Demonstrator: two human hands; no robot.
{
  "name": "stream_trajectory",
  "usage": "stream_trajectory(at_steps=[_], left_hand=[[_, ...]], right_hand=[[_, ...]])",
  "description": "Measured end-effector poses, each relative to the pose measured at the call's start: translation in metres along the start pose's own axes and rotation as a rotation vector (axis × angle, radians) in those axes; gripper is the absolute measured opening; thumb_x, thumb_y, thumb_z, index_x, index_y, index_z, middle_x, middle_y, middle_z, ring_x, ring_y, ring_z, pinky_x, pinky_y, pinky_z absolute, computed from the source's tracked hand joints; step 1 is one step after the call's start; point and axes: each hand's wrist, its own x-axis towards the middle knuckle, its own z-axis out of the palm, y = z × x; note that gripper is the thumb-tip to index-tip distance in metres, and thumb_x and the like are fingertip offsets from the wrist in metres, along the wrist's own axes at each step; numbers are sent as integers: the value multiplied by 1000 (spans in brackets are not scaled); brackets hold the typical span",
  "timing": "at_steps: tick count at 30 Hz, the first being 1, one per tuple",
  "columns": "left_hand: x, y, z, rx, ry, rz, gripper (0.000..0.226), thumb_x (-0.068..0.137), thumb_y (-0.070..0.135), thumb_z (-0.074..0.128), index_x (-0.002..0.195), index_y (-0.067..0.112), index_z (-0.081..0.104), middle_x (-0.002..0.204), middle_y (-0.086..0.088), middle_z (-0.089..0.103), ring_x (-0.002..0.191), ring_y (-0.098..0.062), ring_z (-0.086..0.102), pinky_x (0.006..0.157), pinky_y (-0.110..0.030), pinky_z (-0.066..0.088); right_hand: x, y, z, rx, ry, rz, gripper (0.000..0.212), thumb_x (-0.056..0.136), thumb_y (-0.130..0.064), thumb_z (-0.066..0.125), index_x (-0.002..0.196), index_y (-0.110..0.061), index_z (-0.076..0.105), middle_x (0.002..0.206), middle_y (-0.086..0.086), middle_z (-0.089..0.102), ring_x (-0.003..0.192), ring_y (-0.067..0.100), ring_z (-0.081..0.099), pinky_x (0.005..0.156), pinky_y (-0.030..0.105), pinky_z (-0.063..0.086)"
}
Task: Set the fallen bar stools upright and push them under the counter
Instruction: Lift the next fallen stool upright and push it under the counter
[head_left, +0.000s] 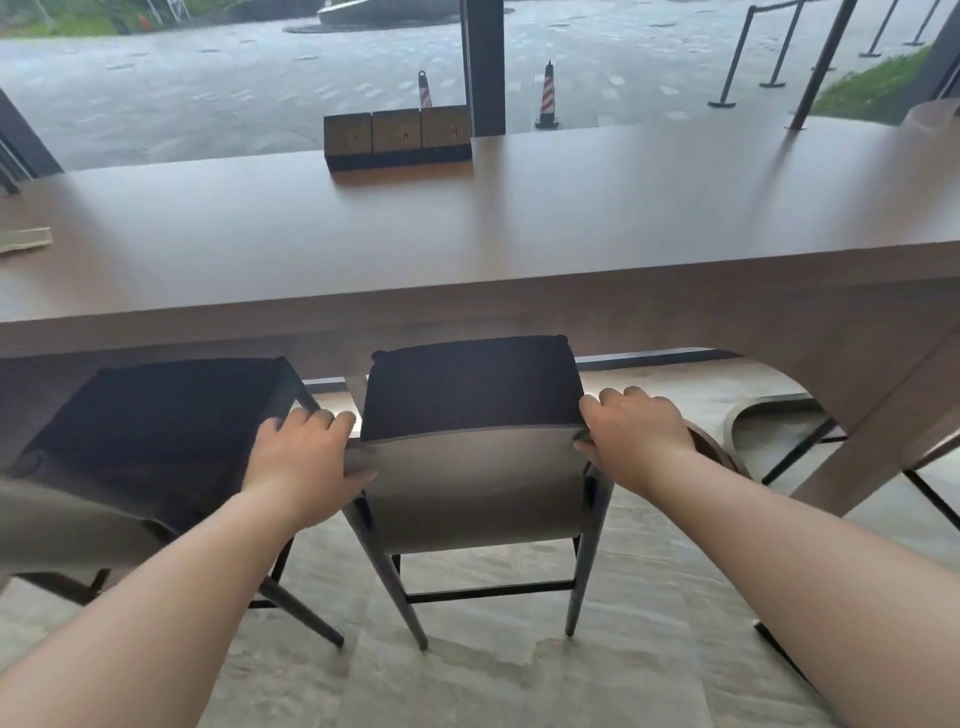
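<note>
A bar stool (470, 395) with a dark seat and a low curved grey backrest stands upright on its legs, its seat front tucked under the edge of the long brown counter (467, 228). My left hand (306, 457) grips the left end of the backrest and my right hand (636, 441) grips the right end. A second stool (156, 415) of the same kind stands upright to the left, also partly under the counter. At the right, a further stool (758, 415) shows a curved light part and thin dark legs; how it stands is unclear.
A row of three small brown boxes (397, 137) sits at the counter's far edge against the window. A folded cloth (23, 240) lies on the counter at far left. A slanted counter support (878, 431) stands at right. The floor is pale stone.
</note>
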Motion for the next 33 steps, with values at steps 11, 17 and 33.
stream_trajectory(at_steps=[11,17,33], left_hand=[[-52,37,-84,-927,216,126,72,80,64,51,144,36,33,155,19,28,143,-6,26,114,-38,27],[-101,35,-137,-1146,293,122,66,73,61,53,136,49,36,142,36,34,133,3,35,107,-26,30],[-223,64,-254,-1428,276,515,56,77,41,58,132,37,49,137,21,52,132,-10,47,108,-38,40]], right_hand=[[-51,-34,-59,679,128,46,76,88,-60,55,150,-27,28,162,-1,21,149,18,16,120,39,14],[-105,-44,-120,1006,303,115,66,82,-61,52,142,-37,38,155,-17,31,144,4,24,114,27,23],[-294,-64,-252,1367,544,300,60,80,-50,51,139,-38,46,143,-26,45,136,-4,39,112,29,35]])
